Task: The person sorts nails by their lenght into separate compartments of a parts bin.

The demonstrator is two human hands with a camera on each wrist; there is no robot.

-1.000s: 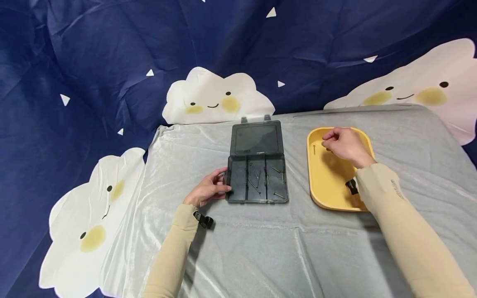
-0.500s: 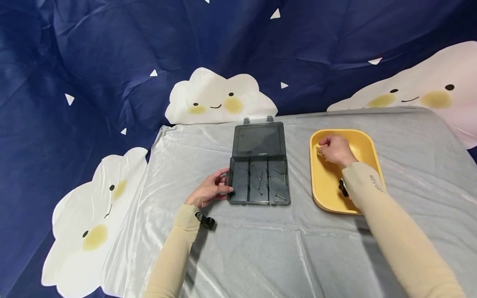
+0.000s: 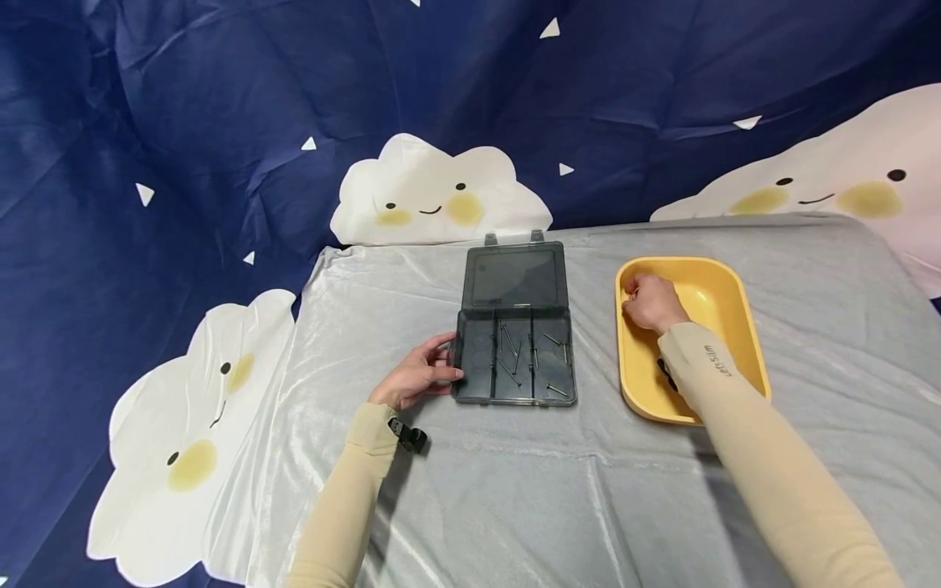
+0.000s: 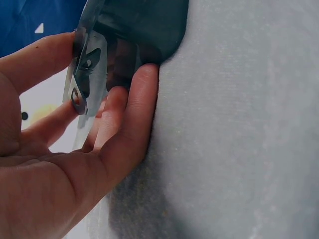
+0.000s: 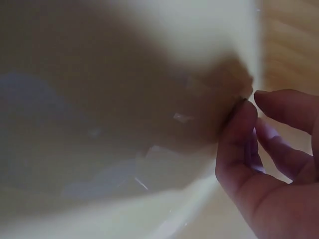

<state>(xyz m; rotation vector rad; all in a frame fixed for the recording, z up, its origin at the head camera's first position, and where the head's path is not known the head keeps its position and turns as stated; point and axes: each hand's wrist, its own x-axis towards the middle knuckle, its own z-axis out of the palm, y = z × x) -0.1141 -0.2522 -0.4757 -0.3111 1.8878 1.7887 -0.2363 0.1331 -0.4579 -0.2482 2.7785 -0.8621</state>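
A dark translucent compartment box lies with its lid folded back. My left hand grips the box's left side, the thumb at the near corner; in the left wrist view the fingers curl about its latch edge. Several thin screws lie in the middle and right compartments, while the left one holds none. Inside the yellow tray, my right hand is down at the far left corner. Its thumb and index finger come together around a small dark screw tip, mostly hidden.
Grey cloth covers the table under box and tray. Behind stands a dark blue backdrop with printed clouds. A strip of cloth separates the box from the tray. Black wrist cameras sit on both sleeves.
My right hand has moved down and left onto the screw lying in the tray, which is now covered by the fingers. The left hand stays on the box. The view has shifted slightly.
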